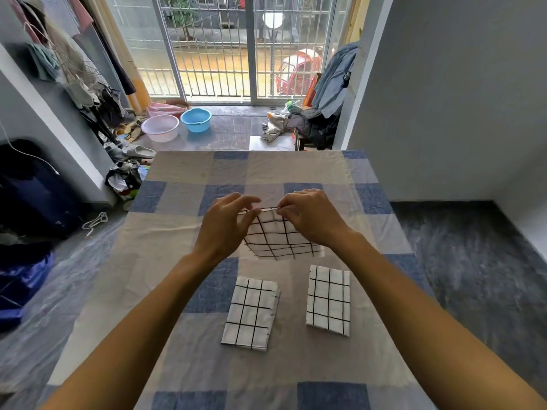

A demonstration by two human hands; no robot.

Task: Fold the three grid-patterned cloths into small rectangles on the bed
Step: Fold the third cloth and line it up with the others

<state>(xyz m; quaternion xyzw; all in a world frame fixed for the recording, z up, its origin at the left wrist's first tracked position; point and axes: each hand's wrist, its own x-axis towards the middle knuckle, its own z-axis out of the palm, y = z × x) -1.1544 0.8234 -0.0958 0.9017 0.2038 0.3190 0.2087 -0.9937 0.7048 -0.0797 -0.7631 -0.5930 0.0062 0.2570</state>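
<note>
Both hands were raised over the middle of the bed [177, 232], close together. The left hand [228, 223] and the right hand [307, 217] each pinched the top edge of the held cloth [281, 238] between thumb and forefinger, and the other fingers curved loosely above it. That edge ran taut between the two pinches. The white cloth with its black grid sloped down from the hands toward the person, and its lower edge lay close to the sheet. Whether it touched the sheet could not be told.

Nearer the person, two more grid cloths lay flat on the bed as small folded rectangles, side by side but apart. The left cloth [250, 313] was tilted slightly, with its layers showing at the right edge. The right cloth [328, 300] lay nearly straight. Neither was touched by a hand.

The bed wore a sheet of blue, grey and beige squares. Past its far end a blue basin [196, 119] and a pale basin [160, 127] stood on the floor before a barred glass door [251, 48]. Clothes [331, 84] were heaped at the right of the door.
</note>
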